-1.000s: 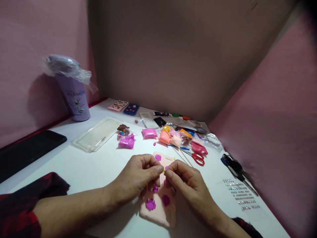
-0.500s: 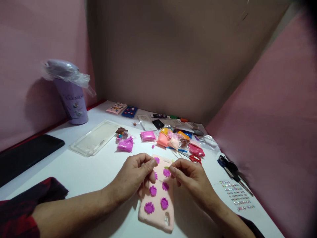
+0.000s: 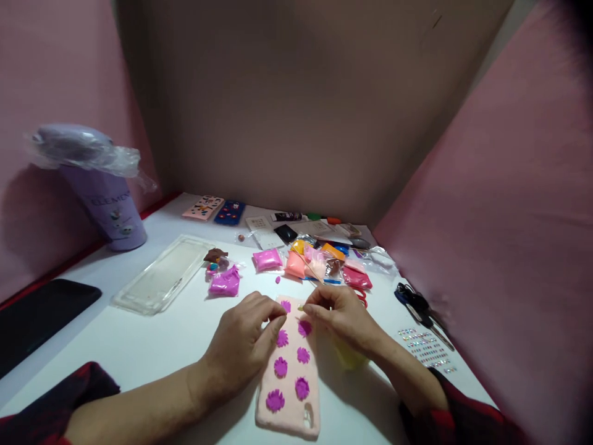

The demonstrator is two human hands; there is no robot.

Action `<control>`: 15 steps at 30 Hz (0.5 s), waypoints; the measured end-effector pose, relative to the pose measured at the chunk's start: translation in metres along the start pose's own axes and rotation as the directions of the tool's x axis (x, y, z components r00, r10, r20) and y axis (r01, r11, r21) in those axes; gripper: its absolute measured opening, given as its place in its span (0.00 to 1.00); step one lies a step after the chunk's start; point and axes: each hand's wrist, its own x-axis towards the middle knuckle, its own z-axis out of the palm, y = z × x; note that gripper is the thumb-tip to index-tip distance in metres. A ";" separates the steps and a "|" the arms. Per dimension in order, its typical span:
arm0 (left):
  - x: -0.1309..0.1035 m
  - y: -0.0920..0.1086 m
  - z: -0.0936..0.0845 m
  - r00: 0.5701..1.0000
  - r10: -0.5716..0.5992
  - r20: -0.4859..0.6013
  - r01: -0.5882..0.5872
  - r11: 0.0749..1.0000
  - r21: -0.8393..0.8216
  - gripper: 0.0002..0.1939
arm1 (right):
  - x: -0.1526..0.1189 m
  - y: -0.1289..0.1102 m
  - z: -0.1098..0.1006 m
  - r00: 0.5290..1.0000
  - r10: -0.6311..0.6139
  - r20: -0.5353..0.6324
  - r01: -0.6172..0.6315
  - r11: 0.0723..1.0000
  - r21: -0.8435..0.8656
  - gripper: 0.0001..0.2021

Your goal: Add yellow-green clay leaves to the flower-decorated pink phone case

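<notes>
Matte pale-pink rectangular case (image 3: 290, 405): lay flat on the white bench (image 3: 176, 346), front centre, cut-out at its near right corner.
Ragged purple flower shapes (image 3: 280, 367): seven visible, two columns, on the case.
Right hand (image 3: 340, 318): pinched a small yellow-green piece (image 3: 301, 308) between thumb and forefinger, over the case's far end.
Left hand (image 3: 243, 334): thumb and forefinger tips close together above the case's left side; couldn't tell if anything was between them.
Yellow item (image 3: 349, 357): partly hidden by the right wrist, identity unclear.
Soft plastic packets in peach, orange, brown and red (image 3: 295, 264): heaped beyond the hands.
Shiny purple packet (image 3: 225, 282): left of that heap, near a brown lump (image 3: 215, 255).
Red scissor handles (image 3: 363, 298): partly behind the right hand.
Clear plastic rectangular case (image 3: 155, 281): lay left, near the purple packet.
Tapered lilac cup (image 3: 111, 216): stood far left, clear film round its top.
Rows of small shiny gems (image 3: 426, 349): right side, near dark keys (image 3: 417, 306).
</notes>
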 end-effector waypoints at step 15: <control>0.006 -0.005 0.005 0.996 0.015 0.087 -0.010 0.999 -0.051 0.06 | 0.027 0.014 -0.010 0.932 0.095 0.349 -0.148 0.981 0.127 0.06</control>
